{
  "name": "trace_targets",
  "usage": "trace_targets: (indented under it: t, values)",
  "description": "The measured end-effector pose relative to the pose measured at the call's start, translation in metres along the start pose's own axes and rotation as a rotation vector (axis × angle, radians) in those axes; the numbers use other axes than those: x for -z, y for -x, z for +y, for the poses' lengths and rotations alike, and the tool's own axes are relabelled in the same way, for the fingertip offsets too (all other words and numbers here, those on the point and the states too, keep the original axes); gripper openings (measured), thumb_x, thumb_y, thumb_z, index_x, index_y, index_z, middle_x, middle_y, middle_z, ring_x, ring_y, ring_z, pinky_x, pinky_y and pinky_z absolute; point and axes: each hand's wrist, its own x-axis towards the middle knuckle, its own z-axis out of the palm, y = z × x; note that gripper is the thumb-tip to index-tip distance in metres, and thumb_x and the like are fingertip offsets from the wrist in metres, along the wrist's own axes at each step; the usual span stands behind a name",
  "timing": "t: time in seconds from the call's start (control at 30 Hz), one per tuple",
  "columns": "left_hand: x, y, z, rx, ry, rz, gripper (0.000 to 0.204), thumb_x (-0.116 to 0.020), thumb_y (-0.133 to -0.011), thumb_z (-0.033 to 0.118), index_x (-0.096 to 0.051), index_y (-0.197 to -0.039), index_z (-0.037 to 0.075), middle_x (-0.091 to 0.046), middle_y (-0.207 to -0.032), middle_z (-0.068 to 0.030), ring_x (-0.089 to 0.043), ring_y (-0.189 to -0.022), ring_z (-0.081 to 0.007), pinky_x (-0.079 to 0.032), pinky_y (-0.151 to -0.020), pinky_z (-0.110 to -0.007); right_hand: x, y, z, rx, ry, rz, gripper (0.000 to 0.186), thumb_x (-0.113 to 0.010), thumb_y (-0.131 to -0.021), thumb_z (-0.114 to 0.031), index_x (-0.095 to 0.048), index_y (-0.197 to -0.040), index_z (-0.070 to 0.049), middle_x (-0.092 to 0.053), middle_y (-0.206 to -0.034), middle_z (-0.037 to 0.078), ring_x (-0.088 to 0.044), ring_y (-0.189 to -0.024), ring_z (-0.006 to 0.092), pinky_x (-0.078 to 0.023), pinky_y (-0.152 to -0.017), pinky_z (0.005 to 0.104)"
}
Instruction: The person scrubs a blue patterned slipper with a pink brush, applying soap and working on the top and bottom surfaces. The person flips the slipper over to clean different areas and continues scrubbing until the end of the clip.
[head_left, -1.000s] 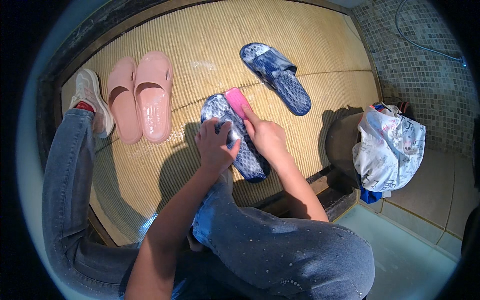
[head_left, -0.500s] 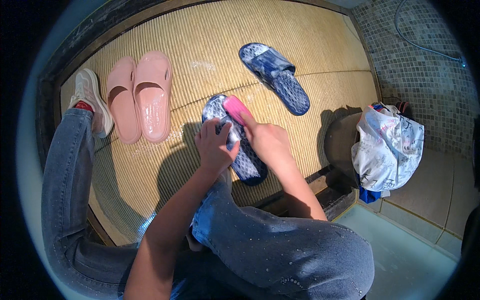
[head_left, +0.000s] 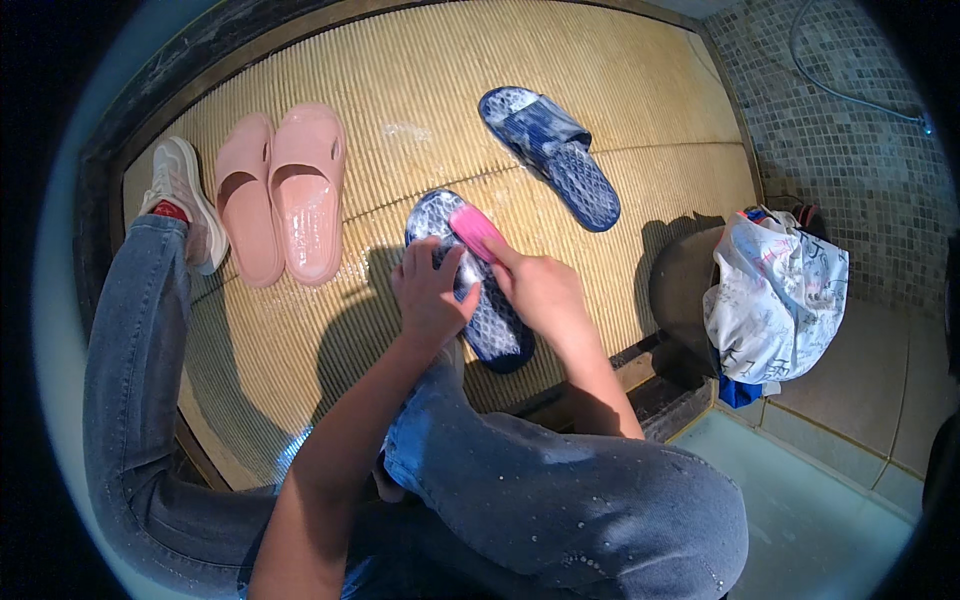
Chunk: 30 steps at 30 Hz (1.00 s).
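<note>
A dark blue slipper (head_left: 497, 325) streaked with white foam lies on the ribbed floor in front of me. My left hand (head_left: 432, 290) grips it across its strap, thumb on the near side. In my right hand (head_left: 545, 295) is a pink brush (head_left: 474, 228), pressed against the foamy upper part of the slipper. Its bristles are hidden beneath it. The matching blue slipper (head_left: 550, 150), also foamy, rests farther off to the right. On the left a pair of wet pink slippers (head_left: 308, 200) stands side by side.
My left foot in a pale sneaker (head_left: 180, 190) is beside the pink slippers. At right, a white printed cloth (head_left: 775, 295) drapes over a dark rounded object (head_left: 680, 280). A thin hose (head_left: 850, 90) hangs along the mosaic wall (head_left: 850, 180).
My right hand and the pink brush have shifted slightly nearer and to the right along the slipper. My left hand stays in place on it.
</note>
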Motion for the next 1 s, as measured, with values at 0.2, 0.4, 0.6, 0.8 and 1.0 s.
trace_targets:
  t: [0.2,0.4,0.6,0.8,1.0]
  values:
    - [0.003,-0.001,0.0,0.031,-0.028,-0.047,0.056,-0.08,-0.062,0.031,-0.065,-0.113,0.014,-0.05,-0.123,-0.013,-0.048,-0.118,-0.0324,-0.038,-0.09,-0.05,-0.03,-0.008,-0.008,0.002,-0.001,0.154,0.036,-0.058,-0.093,-0.028,-0.061,-0.128,-0.021,-0.064,-0.064,0.017,-0.065,-0.061,0.035,-0.052,-0.058,0.0461]
    - [0.002,-0.002,0.001,0.025,0.009,-0.022,0.049,-0.079,-0.062,0.03,-0.063,-0.104,0.012,-0.051,-0.119,-0.0126,-0.049,-0.116,-0.0327,-0.039,-0.088,-0.05,-0.006,0.023,-0.008,0.038,0.058,0.018,0.037,-0.056,-0.091,-0.024,-0.062,-0.127,-0.02,-0.065,-0.063,0.015,-0.066,-0.058,0.0327,-0.052,-0.055,0.0439]
    - [0.001,-0.004,0.002,0.012,-0.001,-0.012,0.052,-0.078,-0.061,0.03,-0.06,-0.106,0.011,-0.052,-0.117,-0.0128,-0.051,-0.113,-0.0326,-0.04,-0.086,-0.049,-0.038,-0.011,-0.011,0.067,0.092,0.126,0.037,-0.057,-0.092,-0.027,-0.061,-0.129,-0.021,-0.063,-0.062,0.017,-0.064,-0.057,0.0337,-0.051,-0.054,0.0447]
    - [0.005,-0.003,0.0,0.029,0.023,-0.021,0.062,-0.078,-0.062,0.031,-0.053,-0.112,0.004,-0.052,-0.12,-0.0141,-0.05,-0.116,-0.0342,-0.039,-0.088,-0.05,-0.034,0.0,-0.017,0.004,0.074,0.05,0.037,-0.056,-0.093,-0.028,-0.061,-0.129,-0.023,-0.064,-0.064,0.017,-0.065,-0.058,0.0337,-0.052,-0.055,0.0444]
    - [0.001,0.0,-0.003,0.032,0.054,0.014,0.066,-0.078,-0.062,0.031,-0.051,-0.114,0.001,-0.052,-0.122,-0.0154,-0.05,-0.118,-0.0348,-0.039,-0.091,-0.05,0.001,0.012,-0.016,0.022,0.095,-0.137,0.037,-0.056,-0.093,-0.029,-0.06,-0.13,-0.023,-0.067,-0.071,0.016,-0.067,-0.065,0.0339,-0.053,-0.061,0.0451]
